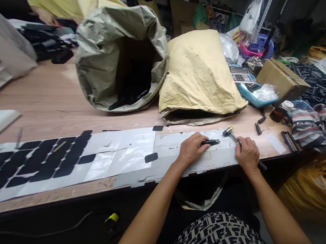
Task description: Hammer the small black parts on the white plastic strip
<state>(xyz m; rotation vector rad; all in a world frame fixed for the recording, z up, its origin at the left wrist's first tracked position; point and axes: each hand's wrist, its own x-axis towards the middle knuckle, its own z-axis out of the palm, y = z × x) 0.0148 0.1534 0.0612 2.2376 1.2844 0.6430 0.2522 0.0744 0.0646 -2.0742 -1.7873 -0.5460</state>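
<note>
My left hand point(192, 149) is closed around a slim black part point(211, 142) that sticks out to the right, just above a grey-white sheet point(168, 168) at the table's front edge. What kind of part it is I cannot tell. In my right hand point(248, 154) is a small hammer point(232, 134), gripped by its handle, its metal head up and to the left, close to the black part. Left of my hands, two black rounded pieces point(151, 157) lie on white sheeting. Farther left, many more black pieces point(41, 158) are laid out in rows.
A grey sack point(98, 58) gapes toward me with dark items inside; a yellow sack point(198, 70) lies beside it. To the right are a calculator point(241, 75), a cardboard box point(282, 79) and striped cloth point(319, 126). Another person's hand point(44, 15) is at the far left.
</note>
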